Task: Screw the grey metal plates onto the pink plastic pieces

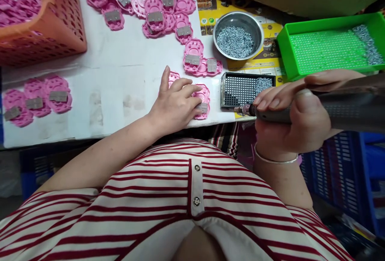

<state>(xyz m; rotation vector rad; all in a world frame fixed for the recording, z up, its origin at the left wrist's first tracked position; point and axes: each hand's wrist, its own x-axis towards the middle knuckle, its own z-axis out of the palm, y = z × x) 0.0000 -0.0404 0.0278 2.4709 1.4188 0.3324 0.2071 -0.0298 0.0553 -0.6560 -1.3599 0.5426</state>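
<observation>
My left hand [174, 106] lies with its fingers spread over pink plastic parts at the table's front edge. Its fingertips touch a pink plastic part [205, 92] with a grey metal plate on it; another pink part is half hidden behind the hand. My right hand [300, 120] is wrapped round a dark electric screwdriver [339, 104], whose bit points left. That bit is close to the front edge of a small black perforated tray [240, 88], which has a heap of small screws at its right end.
A steel bowl [237, 36] of screws stands behind the black tray, and a green tray [319, 48] is at the right. Many plated pink parts [155, 16] are piled at the back. An orange basket [60, 24] and several pink parts [37, 96] are at the left.
</observation>
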